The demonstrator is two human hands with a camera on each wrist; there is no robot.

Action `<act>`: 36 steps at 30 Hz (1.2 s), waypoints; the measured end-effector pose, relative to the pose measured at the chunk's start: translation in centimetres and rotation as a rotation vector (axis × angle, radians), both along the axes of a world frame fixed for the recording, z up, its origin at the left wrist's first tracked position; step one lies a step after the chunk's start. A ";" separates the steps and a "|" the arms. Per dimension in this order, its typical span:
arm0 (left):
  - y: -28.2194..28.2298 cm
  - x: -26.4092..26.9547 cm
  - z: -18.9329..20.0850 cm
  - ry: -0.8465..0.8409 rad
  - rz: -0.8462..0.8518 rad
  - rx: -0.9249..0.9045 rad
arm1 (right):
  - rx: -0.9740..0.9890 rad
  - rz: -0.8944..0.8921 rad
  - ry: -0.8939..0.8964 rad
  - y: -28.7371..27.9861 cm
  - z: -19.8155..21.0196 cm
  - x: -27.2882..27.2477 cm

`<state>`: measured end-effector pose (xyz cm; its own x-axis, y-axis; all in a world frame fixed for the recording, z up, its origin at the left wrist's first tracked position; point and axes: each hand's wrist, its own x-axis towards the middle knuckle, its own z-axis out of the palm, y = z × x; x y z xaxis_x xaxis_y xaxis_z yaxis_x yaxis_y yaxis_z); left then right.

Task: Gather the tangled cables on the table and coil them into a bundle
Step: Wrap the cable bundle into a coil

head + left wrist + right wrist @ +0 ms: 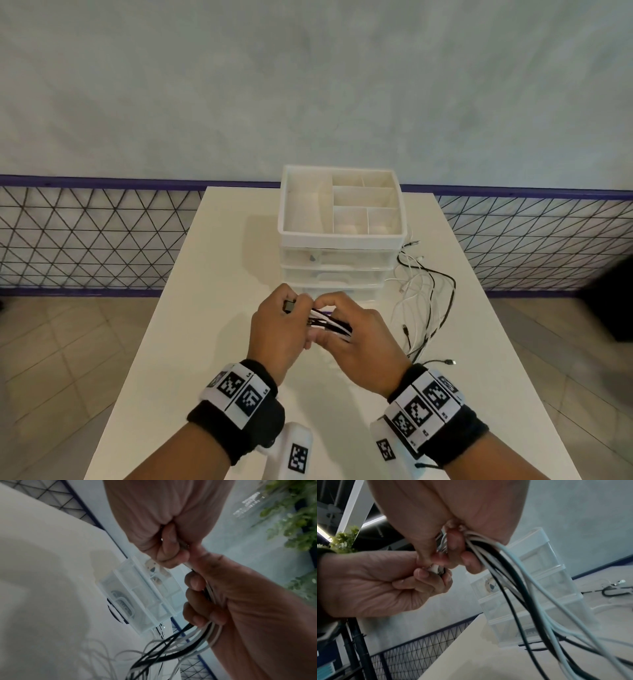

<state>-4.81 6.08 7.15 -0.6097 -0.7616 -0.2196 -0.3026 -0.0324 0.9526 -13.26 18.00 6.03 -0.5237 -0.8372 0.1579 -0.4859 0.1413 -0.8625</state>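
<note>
Several black and white cables (330, 322) run side by side between my two hands above the white table (219, 342). My left hand (279, 325) pinches the plug ends (436, 569) of the cables, with a dark plug (290, 305) sticking out past its fingers. My right hand (346, 329) grips the gathered cable strands (210, 632) in its curled fingers. From that hand the loose lengths (539, 601) hang down and trail over the table to the right (428, 308), still tangled.
A white plastic drawer unit (339, 236) with a divided top tray stands just beyond my hands. Loose plug ends (448, 361) lie on the table at the right. A wire-mesh fence (85, 240) runs behind the table, which ends close on both sides.
</note>
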 end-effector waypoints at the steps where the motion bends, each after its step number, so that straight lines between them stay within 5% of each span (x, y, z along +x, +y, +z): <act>1: -0.1 -0.1 0.1 0.023 0.016 0.053 | -0.038 -0.005 -0.022 0.1 0.1 0.0; 10: -0.1 -0.5 1.4 0.083 -0.082 0.520 | -0.181 -0.119 0.058 -0.1 -0.9 -0.6; 17: -0.7 -0.9 0.5 0.029 0.062 0.100 | -0.036 -0.069 -0.049 0.2 -0.3 -0.4; 21: -2.1 -0.4 0.5 0.035 0.046 0.023 | 0.071 0.019 -0.095 1.2 -0.1 -1.6; 26: -3.4 1.0 0.9 -0.118 -0.336 0.427 | 0.108 0.028 -0.049 2.1 1.1 -2.6; 28: -4.6 1.3 1.4 -0.329 -0.529 0.124 | 0.161 0.093 -0.015 2.1 2.0 -2.7; 30: -5.0 1.1 3.1 -0.333 -0.629 -0.229 | 0.225 0.150 -0.010 1.7 3.2 -2.6; 34: -2.4 0.2 6.2 -0.135 -0.928 -0.199 | 0.212 0.245 -0.053 0.0 5.7 -2.7; 36: -1.9 0.1 5.9 -0.088 -0.909 -0.202 | 0.161 0.211 -0.095 -0.3 6.5 -3.4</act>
